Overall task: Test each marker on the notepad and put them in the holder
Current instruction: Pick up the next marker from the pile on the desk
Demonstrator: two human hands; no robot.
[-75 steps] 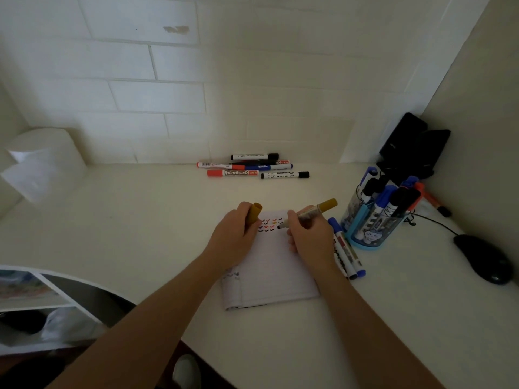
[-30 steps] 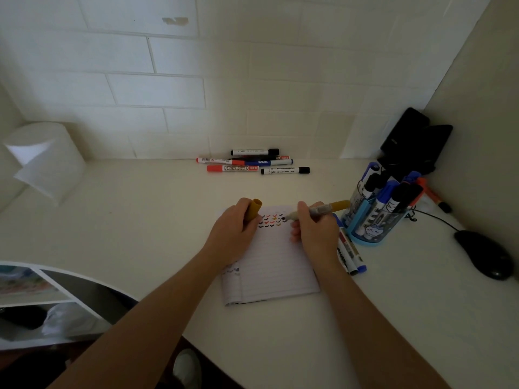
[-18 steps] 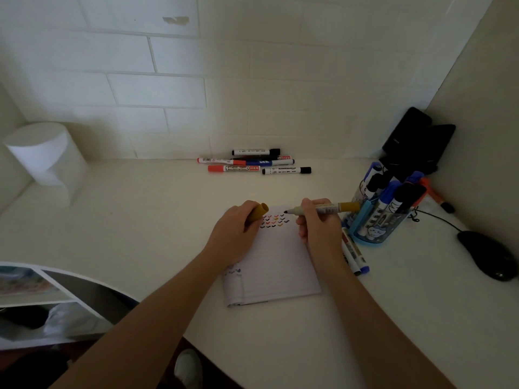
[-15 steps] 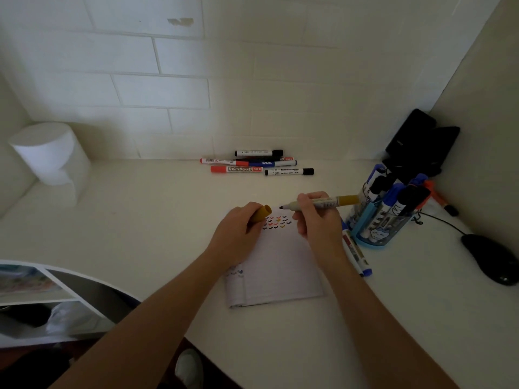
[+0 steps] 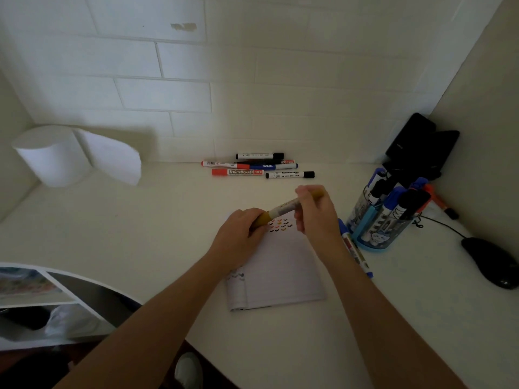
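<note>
Capping looks to be the step in hand. The left hand (image 5: 238, 237) is curled round the cap (image 5: 262, 219), and the right hand (image 5: 316, 211) pinches the mustard-yellow marker (image 5: 283, 207) toward its back end. The two are brought together in one slanting line just above the top of the notepad (image 5: 280, 270). I cannot tell whether the cap is pressed fully home, because the left fingers hide the joint.

Holding one piece in each hand lets the person push them squarely together. Doing it over the page would, I judge, keep any stray ink off the desk (image 5: 140, 234). Rows of small ticks in several colours sit at the top of the page right under the hands. Ochre ticks among them suggest this marker has had its test.

The blue holder (image 5: 376, 231) stands just right of the notepad, already crowded with upright markers and within easy reach of the right hand. Two loose markers (image 5: 355, 251) lie flat between the notepad and the holder. A cluster of capped whiteboard markers (image 5: 252, 167) lies well back by the tiled wall, probably waiting their turn. A black mouse (image 5: 491, 262) sits off to the right, clear of the work.
</note>
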